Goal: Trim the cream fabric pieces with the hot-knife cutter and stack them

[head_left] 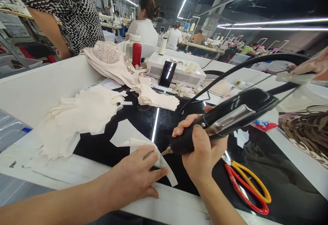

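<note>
My right hand (pixel 202 146) is wrapped round a black corded handheld tool (pixel 225 115) with a metal lever along its side. The tool's narrow metal tip points left, close to the edge of a cream fabric piece (pixel 123 132) on the glossy black board (pixel 189 191). My left hand (pixel 135 173) grips that piece, fingers pressed on its folded-over part and the others spread beside it. A curved strip of the fabric sticks out past the fingertips towards the right. Scissors (pixel 246 184) with red and yellow handles lie on the board, right of my right hand.
A heap of cream cut pieces (pixel 87 112) lies left, a smaller stack (pixel 156 97) behind. Bra cups (pixel 110 54), a red bottle (pixel 136 54), a phone (pixel 167 74) and a white vented box (pixel 176 69) stand farther back. Brown straps (pixel 307 129) lie right. Other people (pixel 143 30) are beyond.
</note>
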`<control>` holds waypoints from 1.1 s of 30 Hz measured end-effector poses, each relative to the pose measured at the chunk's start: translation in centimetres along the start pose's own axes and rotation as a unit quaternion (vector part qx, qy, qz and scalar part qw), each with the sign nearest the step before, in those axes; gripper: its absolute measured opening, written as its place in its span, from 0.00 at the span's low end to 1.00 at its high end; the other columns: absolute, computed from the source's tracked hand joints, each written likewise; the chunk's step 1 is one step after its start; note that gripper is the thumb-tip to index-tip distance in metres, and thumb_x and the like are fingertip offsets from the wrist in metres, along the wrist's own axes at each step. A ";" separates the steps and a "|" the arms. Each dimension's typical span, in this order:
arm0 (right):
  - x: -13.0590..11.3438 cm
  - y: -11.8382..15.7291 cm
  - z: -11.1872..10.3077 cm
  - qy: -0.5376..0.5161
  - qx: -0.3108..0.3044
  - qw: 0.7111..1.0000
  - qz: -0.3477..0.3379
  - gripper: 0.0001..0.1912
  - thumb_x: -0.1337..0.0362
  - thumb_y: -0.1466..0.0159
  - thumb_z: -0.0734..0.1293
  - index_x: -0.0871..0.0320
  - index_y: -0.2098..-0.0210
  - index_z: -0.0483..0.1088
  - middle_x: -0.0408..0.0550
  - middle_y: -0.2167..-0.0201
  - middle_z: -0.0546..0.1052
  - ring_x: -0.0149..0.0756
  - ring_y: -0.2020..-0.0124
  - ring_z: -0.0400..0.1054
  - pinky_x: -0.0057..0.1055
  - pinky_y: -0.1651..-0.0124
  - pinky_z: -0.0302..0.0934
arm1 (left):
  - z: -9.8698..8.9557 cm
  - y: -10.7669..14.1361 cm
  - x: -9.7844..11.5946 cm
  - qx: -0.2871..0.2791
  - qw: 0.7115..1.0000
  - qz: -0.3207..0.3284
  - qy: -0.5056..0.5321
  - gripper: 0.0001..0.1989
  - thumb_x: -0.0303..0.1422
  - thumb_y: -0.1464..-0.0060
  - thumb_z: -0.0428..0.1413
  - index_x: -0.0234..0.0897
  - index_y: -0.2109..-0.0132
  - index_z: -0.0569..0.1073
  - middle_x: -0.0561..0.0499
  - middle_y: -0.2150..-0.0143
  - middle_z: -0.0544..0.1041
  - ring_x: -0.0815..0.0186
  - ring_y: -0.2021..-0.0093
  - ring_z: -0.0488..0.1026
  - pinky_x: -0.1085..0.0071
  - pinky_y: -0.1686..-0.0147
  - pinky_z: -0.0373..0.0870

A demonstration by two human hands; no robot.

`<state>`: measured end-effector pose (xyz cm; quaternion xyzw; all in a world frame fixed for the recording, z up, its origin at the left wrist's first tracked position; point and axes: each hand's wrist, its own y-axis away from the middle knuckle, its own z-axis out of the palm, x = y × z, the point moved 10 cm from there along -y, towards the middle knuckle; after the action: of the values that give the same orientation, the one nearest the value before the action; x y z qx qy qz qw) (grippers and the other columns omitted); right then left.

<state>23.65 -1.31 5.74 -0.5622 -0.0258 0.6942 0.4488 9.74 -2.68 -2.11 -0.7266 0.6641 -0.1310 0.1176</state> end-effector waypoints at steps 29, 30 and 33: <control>1.1 -0.7 1.5 -0.052 -0.014 0.998 -0.014 0.14 0.63 0.35 0.74 0.50 0.56 0.66 0.35 0.68 0.77 0.27 0.75 0.71 0.28 0.71 0.70 | -0.7 0.0 -0.4 -0.022 1.000 -0.004 -0.006 0.37 0.52 0.48 0.70 0.39 0.37 0.73 0.37 0.47 0.75 0.42 0.40 0.72 0.45 0.43 0.76; 1.1 -0.6 1.6 -0.056 -0.017 0.998 -0.013 0.14 0.63 0.35 0.74 0.50 0.56 0.66 0.35 0.68 0.77 0.27 0.75 0.71 0.28 0.71 0.70 | -0.7 0.0 -0.4 -0.022 1.000 -0.005 -0.003 0.38 0.52 0.48 0.71 0.39 0.37 0.73 0.37 0.47 0.75 0.42 0.40 0.72 0.44 0.43 0.76; 1.3 -0.6 1.7 -0.058 -0.023 0.998 -0.012 0.13 0.63 0.35 0.74 0.50 0.56 0.66 0.35 0.68 0.77 0.27 0.75 0.71 0.28 0.71 0.70 | -0.5 0.1 -0.5 -0.024 1.000 -0.007 0.005 0.38 0.52 0.48 0.71 0.39 0.36 0.73 0.38 0.47 0.75 0.42 0.41 0.72 0.44 0.42 0.75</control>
<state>22.65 0.69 5.65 -0.5307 -0.0739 0.7195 0.4417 9.46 -2.18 -1.63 -0.7331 0.6625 -0.1194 0.0963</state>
